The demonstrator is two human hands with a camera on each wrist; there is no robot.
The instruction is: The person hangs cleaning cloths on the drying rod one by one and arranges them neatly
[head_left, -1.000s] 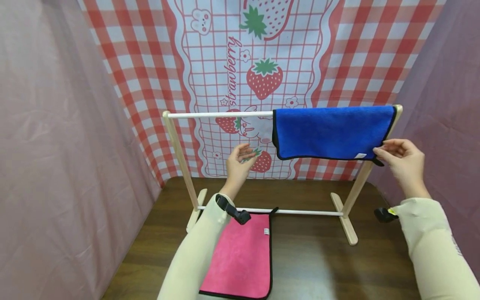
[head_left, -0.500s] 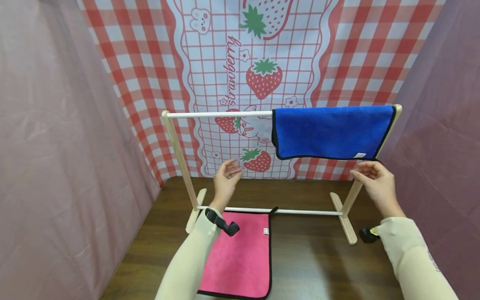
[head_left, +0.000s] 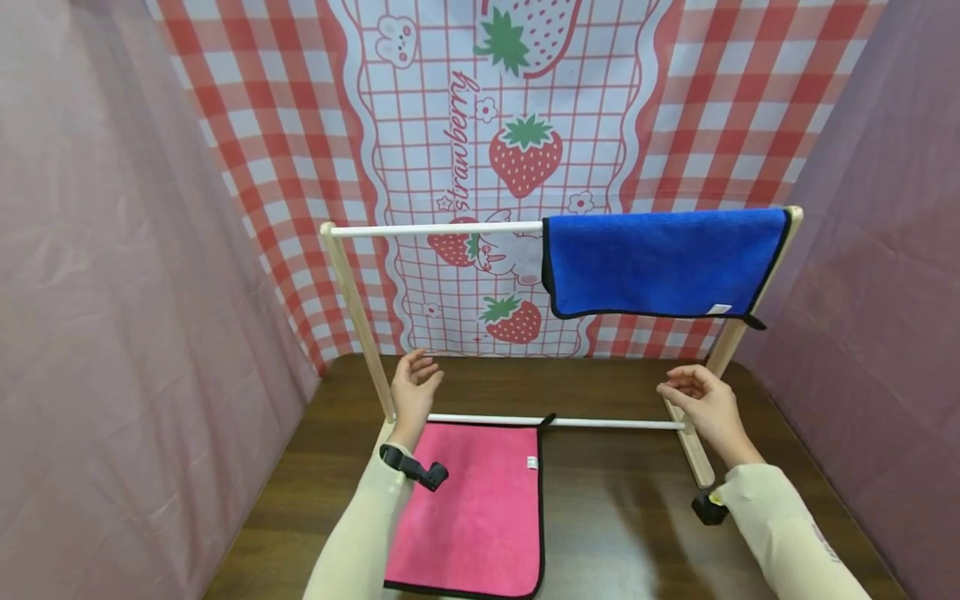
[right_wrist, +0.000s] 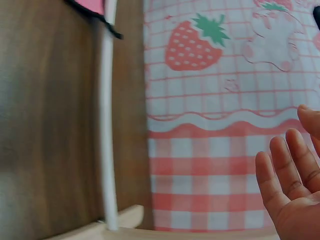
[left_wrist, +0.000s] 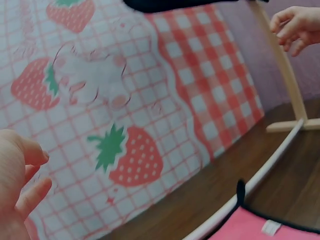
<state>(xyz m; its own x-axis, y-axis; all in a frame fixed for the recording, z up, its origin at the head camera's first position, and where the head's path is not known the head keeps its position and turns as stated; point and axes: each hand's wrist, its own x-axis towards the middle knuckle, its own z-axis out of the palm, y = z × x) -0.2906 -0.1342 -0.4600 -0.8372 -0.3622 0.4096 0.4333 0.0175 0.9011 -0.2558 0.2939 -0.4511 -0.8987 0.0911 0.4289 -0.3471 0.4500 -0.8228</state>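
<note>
A blue towel (head_left: 663, 262) with black edging hangs folded over the right half of the rack's white top bar (head_left: 438, 229). On the table lies a pink towel (head_left: 480, 508), spread flat with its far edge near the rack's lower bar (head_left: 607, 423). My left hand (head_left: 412, 396) is in the air by the rack's left post, above the pink towel's far left corner, its fingers loosely bent around nothing. My right hand (head_left: 705, 408) hovers before the right foot of the rack, below the blue towel, holding nothing. In the right wrist view the right fingers (right_wrist: 287, 165) look relaxed.
The wooden rack's left post (head_left: 356, 321) and right foot (head_left: 693, 450) frame the work area on the brown table (head_left: 600, 533). Behind it hangs a checked strawberry cloth (head_left: 525, 158). Pinkish curtains (head_left: 135, 292) close off both sides.
My right hand has let go of the blue towel's lower right corner and moved down and left. The left hand has come down and left too. Both towels stay in place.
</note>
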